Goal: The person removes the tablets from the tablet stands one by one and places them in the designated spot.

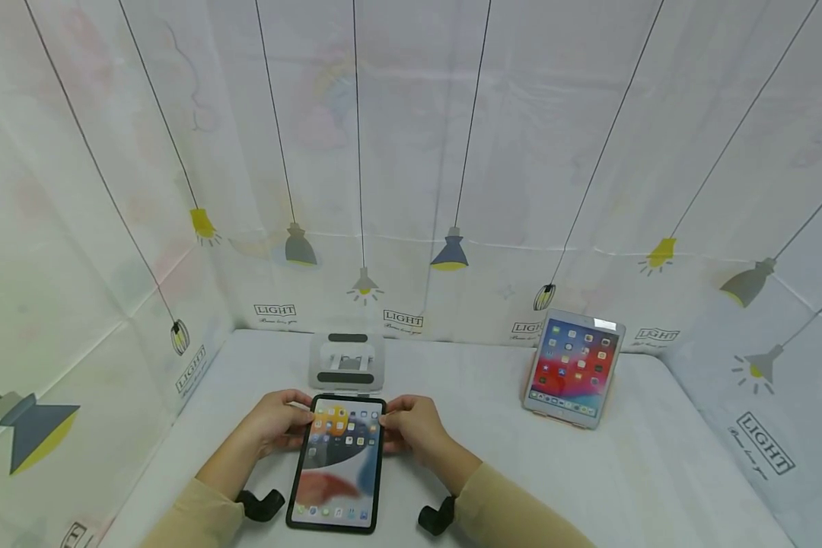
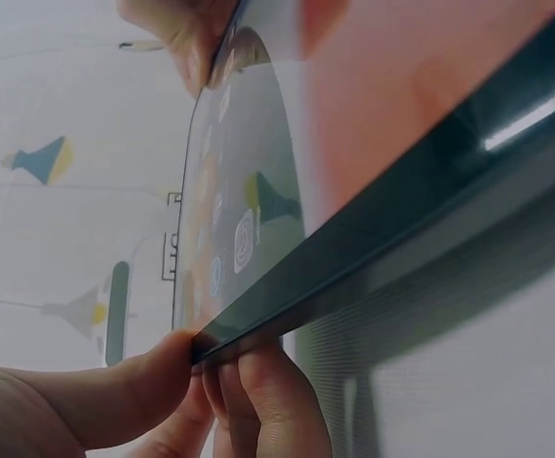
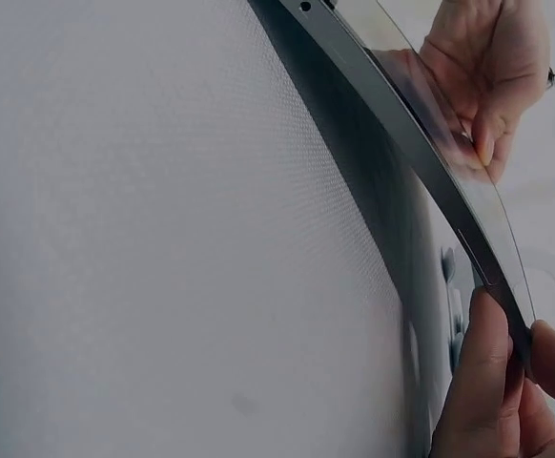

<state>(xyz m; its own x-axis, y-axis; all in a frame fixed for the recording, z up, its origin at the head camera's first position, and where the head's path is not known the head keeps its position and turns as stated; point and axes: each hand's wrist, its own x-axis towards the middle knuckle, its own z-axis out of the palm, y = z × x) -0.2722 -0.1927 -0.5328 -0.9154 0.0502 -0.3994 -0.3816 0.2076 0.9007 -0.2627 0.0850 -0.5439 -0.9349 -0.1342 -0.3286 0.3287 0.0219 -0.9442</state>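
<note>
Head view has both hands on the dark-framed tablet [image 1: 340,460], low and centre in the frame: left hand [image 1: 278,421] pinching its left edge near the top, right hand [image 1: 411,426] pinching the right edge opposite. I read this as the lift stage, far end tilting up off the desk [image 1: 657,472], near end still low by the cuffs. Both wrist views confirm it, thumb on the glass, fingers curled under the rim. Just beyond sits the white stand [image 1: 346,361], unoccupied; a second tablet [image 1: 573,367] leans at right. Next, I judge, a level raise, keeping both pinches even.
</note>
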